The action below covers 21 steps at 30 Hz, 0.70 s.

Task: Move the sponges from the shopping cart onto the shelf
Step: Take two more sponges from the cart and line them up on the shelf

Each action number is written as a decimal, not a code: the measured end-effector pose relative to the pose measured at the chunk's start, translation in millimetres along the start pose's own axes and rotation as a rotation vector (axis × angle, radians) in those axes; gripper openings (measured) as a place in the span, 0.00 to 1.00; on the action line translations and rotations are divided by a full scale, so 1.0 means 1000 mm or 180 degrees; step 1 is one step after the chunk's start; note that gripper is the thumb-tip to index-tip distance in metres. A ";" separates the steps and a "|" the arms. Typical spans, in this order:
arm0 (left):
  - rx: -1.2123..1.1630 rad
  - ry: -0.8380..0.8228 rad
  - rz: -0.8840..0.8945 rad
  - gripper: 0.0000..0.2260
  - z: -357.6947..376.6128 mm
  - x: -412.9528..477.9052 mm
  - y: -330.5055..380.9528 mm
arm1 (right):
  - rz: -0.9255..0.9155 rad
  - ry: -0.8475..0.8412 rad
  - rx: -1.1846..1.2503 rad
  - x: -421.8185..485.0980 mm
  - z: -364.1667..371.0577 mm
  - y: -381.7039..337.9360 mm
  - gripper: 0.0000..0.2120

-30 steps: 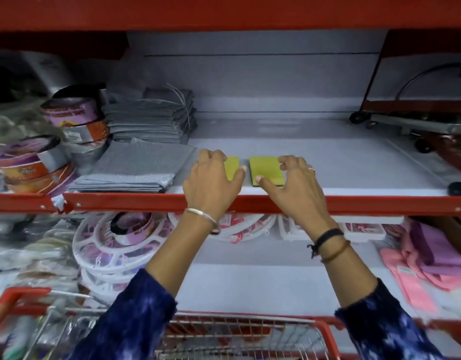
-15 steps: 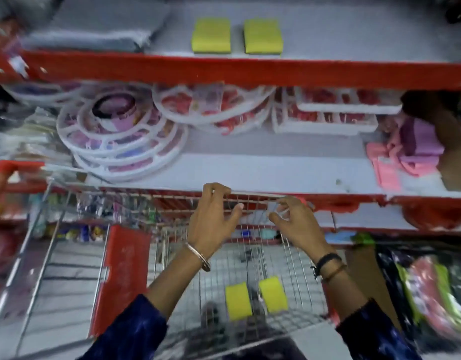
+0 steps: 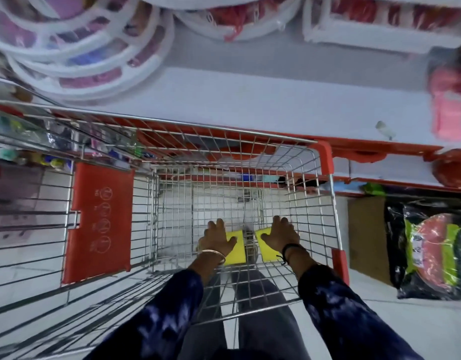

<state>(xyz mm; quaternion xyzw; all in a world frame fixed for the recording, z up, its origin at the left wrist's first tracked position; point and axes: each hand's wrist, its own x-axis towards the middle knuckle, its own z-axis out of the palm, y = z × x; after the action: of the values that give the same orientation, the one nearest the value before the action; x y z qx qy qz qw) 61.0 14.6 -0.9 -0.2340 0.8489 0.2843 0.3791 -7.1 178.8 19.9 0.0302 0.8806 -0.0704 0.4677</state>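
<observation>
Both hands are down inside the shopping cart, each laid over one yellow sponge on the wire floor. Left hand covers the upper left part of the left sponge, fingers spread and thumb across its top; right hand sits the same way on the right sponge. Whether either hand has closed a real grip is not something I can tell; they look pressed flat on the sponges, not lifting them. No other sponge shows in the basket, so these two seem to be the last ones there. A white shelf lies beyond the cart's far rim, and no sponge shows on the part in view. Judging from this, the pickup is just starting, with the lift and the placing of this pair left to do.
</observation>
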 end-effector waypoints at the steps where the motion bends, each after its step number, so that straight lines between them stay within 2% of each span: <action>1: 0.0051 -0.0101 -0.0159 0.33 0.010 0.007 -0.003 | 0.0099 -0.0027 -0.0034 0.007 0.007 0.001 0.37; 8: -0.0177 -0.0134 -0.0719 0.46 0.062 0.035 -0.005 | 0.0551 -0.0003 0.0036 0.035 0.048 0.006 0.43; 14: -0.0138 0.0104 -0.0644 0.39 0.072 0.048 0.007 | 0.0509 0.0212 -0.0024 0.053 0.057 0.005 0.40; 21: -0.0143 0.0194 -0.0452 0.39 0.050 0.043 0.014 | 0.0415 0.0313 0.0303 0.051 0.035 0.004 0.46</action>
<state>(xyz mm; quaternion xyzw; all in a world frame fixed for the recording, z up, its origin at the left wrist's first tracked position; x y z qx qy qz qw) 52.3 50.2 -57.9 -0.3106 0.8347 0.2684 0.3670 -6.5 176.4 -42.1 0.1130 0.8943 -0.0800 0.4254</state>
